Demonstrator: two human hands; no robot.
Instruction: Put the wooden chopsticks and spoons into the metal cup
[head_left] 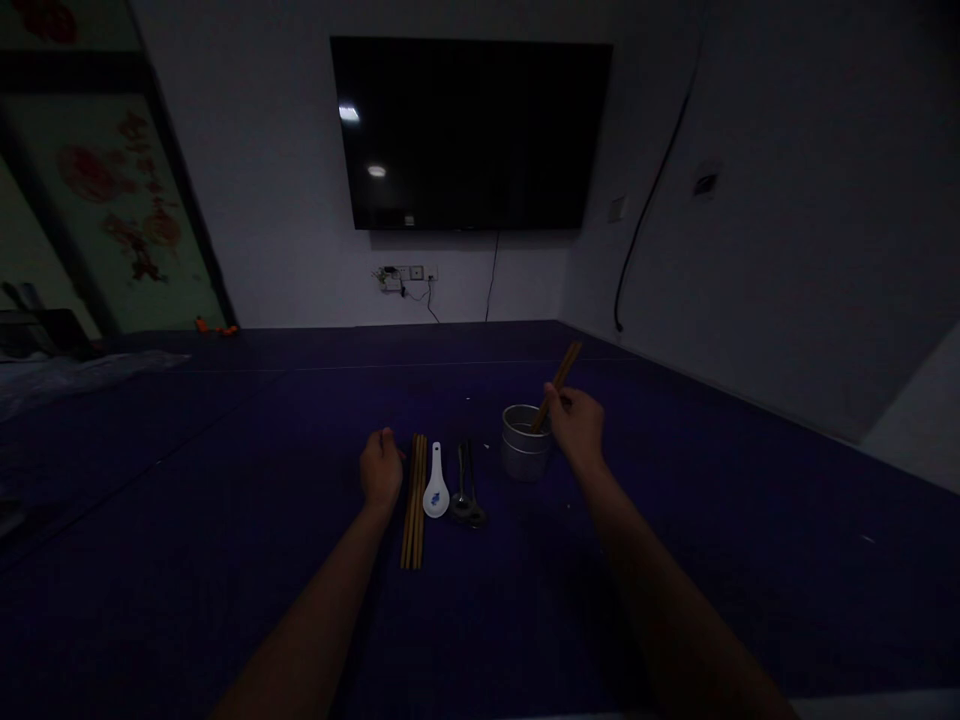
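Observation:
My right hand (577,425) pinches a pair of wooden chopsticks (566,368), tilted, their lower ends inside the mouth of a grey metal cup (525,450). Just left of a row of utensils rests my left hand (381,468), loosely curled with thumb and fingers a little apart and no object visible in it. Beside it lie several wooden chopsticks (414,505), side by side. A white soup spoon (436,490) with a blue mark is immediately right of them. Two metal spoons (466,505) lie between that spoon and the cup, their bowls close together.
A dark blue-purple surface (510,610) spreads under everything. Clear plastic sheeting (82,375) lies at the far left. Small orange objects (217,328) sit by the back wall. A television (472,135) hangs above sockets (409,275), and a black cable (649,215) runs down the right wall.

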